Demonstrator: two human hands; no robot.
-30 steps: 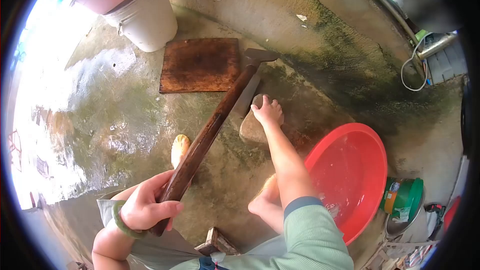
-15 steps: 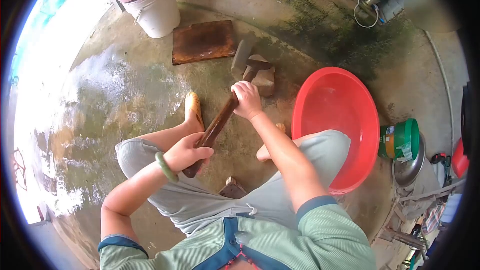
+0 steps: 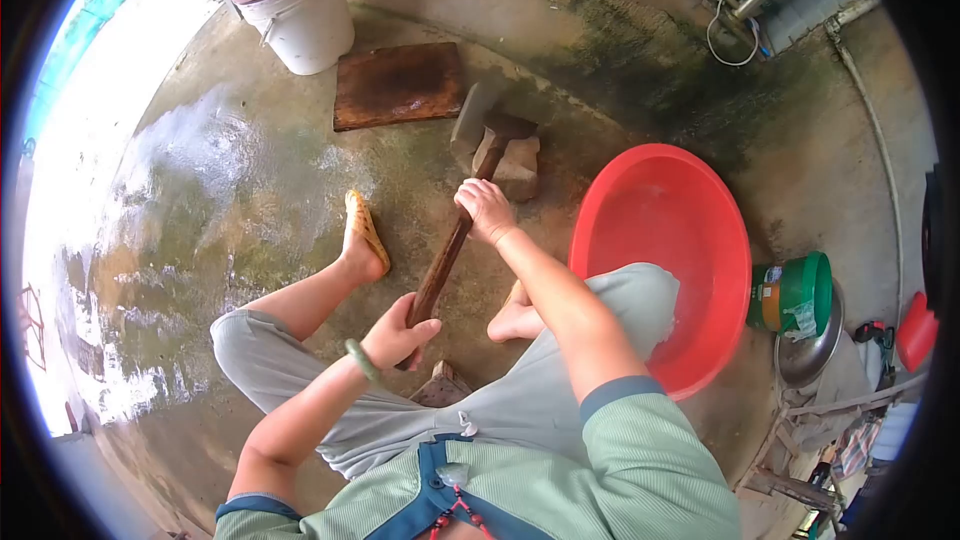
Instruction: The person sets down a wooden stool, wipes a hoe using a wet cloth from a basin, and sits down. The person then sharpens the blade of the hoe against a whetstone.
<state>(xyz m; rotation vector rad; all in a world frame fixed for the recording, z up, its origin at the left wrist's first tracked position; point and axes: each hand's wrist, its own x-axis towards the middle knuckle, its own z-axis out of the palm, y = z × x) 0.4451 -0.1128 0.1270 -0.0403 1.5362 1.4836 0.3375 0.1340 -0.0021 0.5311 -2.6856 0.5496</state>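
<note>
A long-handled axe [image 3: 436, 275] slants away in front of me, its dark metal head [image 3: 510, 126] over a stone block [image 3: 518, 172]. My left hand [image 3: 396, 336], with a green bangle at the wrist, is wrapped round the lower end of the wooden handle. Farther up, nearer the head, my right hand [image 3: 486, 208] grips the same handle. A grey slab-like block [image 3: 470, 120] stands beside the stone block, just left of the axe head. Whether the head touches the stone block, I cannot tell.
A large red basin [image 3: 715, 270] stands by my right knee, with a green bucket [image 3: 795, 294] and metal bowl [image 3: 808, 358] beyond it. Ahead lie a wet wooden board [image 3: 398, 87] and a white bucket [image 3: 302, 30]. A low wooden piece [image 3: 440, 388] is between my legs.
The axe has become steeper in view, its lower end swinging right and down with my left hand. My left foot has shifted left, and the whole view has moved slightly.
</note>
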